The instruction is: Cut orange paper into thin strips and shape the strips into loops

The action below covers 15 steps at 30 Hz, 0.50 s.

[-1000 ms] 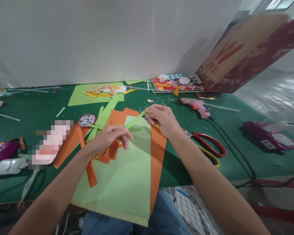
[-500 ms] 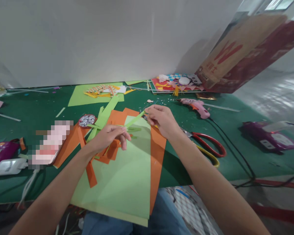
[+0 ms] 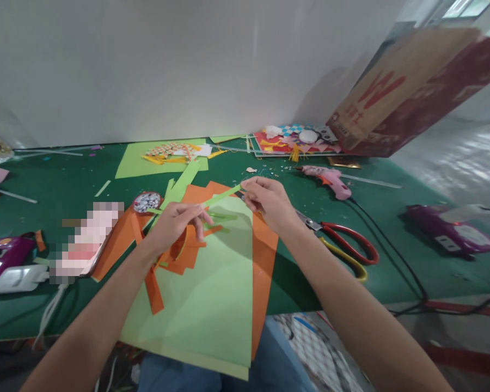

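Note:
A thin green paper strip (image 3: 222,195) stretches between my two hands above the table. My right hand (image 3: 267,200) pinches its far end, fingers closed. My left hand (image 3: 178,220) pinches the near end, with orange paper scraps (image 3: 188,245) curling just under its fingers. Below both hands lies a large light-green sheet (image 3: 206,294) on top of an orange sheet (image 3: 263,261), both hanging over the table's front edge.
Red-and-yellow-handled scissors (image 3: 343,242) lie right of my right wrist. A pink glue gun (image 3: 329,179) with a black cord sits further back. A round tin of googly eyes (image 3: 147,201), purple devices (image 3: 453,228) (image 3: 8,261), craft pieces and a tilted cardboard box (image 3: 400,92) surround the green table (image 3: 65,185).
My left hand has slid slightly left and up along the strip, its fingers curling tighter. The right hand has barely moved.

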Available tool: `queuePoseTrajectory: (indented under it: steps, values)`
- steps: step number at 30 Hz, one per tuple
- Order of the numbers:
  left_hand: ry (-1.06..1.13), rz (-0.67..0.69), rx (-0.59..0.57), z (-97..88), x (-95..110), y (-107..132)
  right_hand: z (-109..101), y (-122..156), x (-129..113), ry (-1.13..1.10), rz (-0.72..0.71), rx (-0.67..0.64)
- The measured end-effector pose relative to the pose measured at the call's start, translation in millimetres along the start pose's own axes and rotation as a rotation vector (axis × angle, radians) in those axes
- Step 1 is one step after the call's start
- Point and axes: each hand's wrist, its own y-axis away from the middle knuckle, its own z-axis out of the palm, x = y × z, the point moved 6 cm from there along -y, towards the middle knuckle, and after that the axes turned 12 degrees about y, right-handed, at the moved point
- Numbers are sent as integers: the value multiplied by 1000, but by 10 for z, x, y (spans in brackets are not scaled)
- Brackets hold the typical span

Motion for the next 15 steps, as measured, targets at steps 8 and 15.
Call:
queuePoseTrajectory:
  steps: [8,15]
  values:
    - [50,79,128,-92,-1,-4,64,4,22,24,-1,-38]
    - [192,230,668,-508,33,40,11,-23,-3,181,24,-49]
